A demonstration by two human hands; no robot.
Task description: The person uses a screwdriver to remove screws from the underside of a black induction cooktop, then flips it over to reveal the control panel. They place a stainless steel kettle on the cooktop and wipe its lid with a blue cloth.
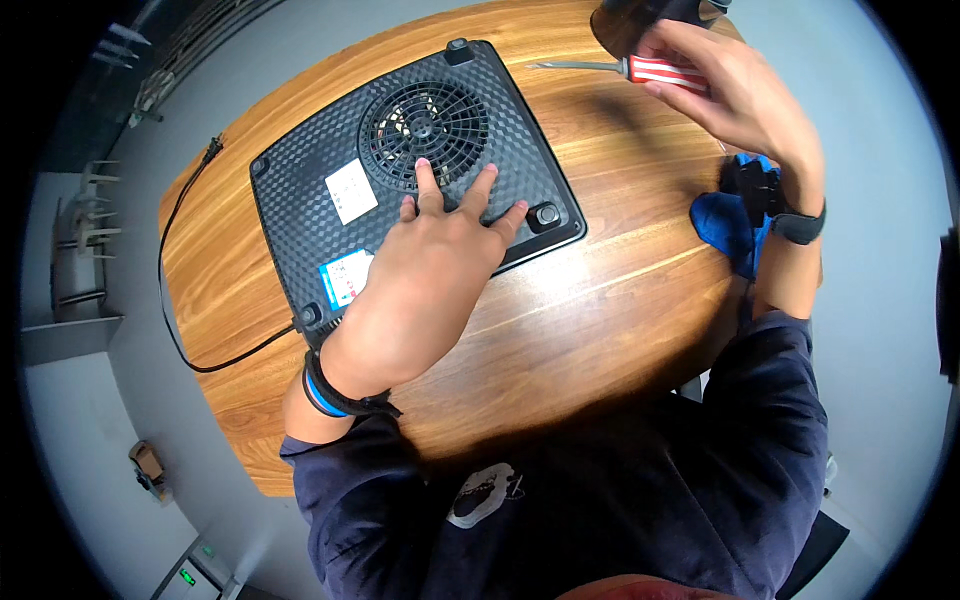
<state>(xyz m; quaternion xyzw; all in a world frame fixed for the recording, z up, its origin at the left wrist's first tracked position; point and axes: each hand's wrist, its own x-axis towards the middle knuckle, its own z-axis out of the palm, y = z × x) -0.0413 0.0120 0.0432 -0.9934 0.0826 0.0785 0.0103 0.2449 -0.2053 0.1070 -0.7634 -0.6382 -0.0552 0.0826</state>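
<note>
A black induction cooker point(300, 205) lies upside down on the wooden table, its textured underside facing up. A round fan grille point(424, 118) sits toward its far side, and small feet stand at its corners. My left hand point(430, 250) rests on the underside with fingers spread, fingertips at the grille's near edge. Off to the right, my right hand point(740, 95) grips a screwdriver point(655, 72) by its red-and-white striped handle. The metal shaft points left, raised above the table and apart from the cooker.
A black power cord point(165, 290) curves from the cooker along the left of the table point(560, 340) to a plug point(212, 148). Blue-and-black cloth point(722, 222) lies at the right edge, by my right forearm. A dark object point(622, 22) stands at the far edge behind my right hand.
</note>
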